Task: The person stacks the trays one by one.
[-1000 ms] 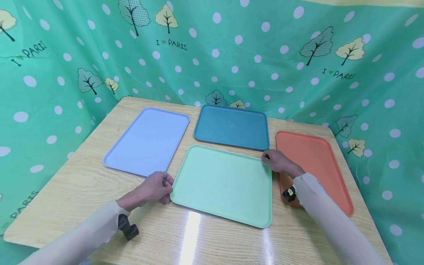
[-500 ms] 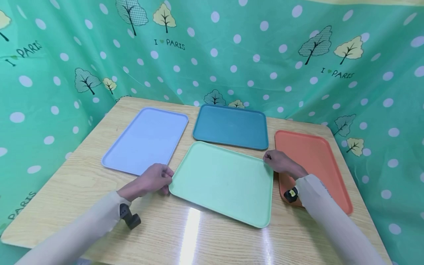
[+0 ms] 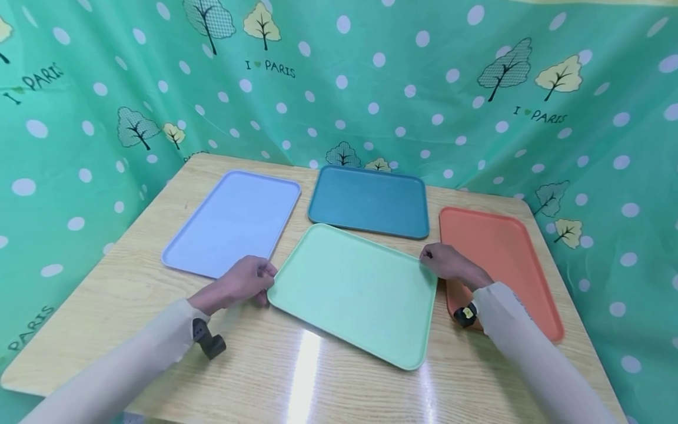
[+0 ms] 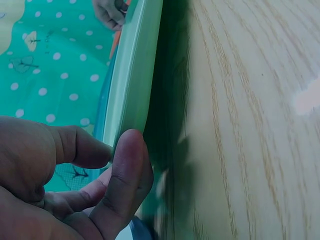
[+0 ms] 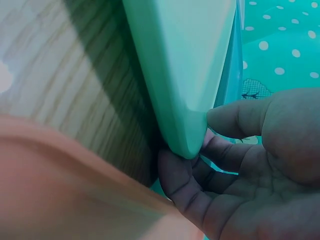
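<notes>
A light green tray (image 3: 352,294) lies in the middle of the head view, turned slightly clockwise. My left hand (image 3: 248,280) pinches its left edge, thumb on top and fingers below; the left wrist view shows thumb and fingers of the left hand (image 4: 95,185) at the rim, with a dark shadow under the tray (image 4: 132,75). At the far right corner my right hand (image 3: 444,260) grips the rim. In the right wrist view the right hand (image 5: 235,160) has its thumb over the corner and curled fingers beneath.
A lavender-blue tray (image 3: 235,221) lies at the left on the wooden table (image 3: 222,388). Behind the green tray is a dark teal tray (image 3: 371,200). An orange-red tray (image 3: 503,265) lies at the right, partly under my right forearm. A green dotted curtain (image 3: 339,88) surrounds the table.
The green tray has turned a little clockwise, its left side moving away from me and its near right corner shifting slightly left and nearer. Both hands keep hold of it.
</notes>
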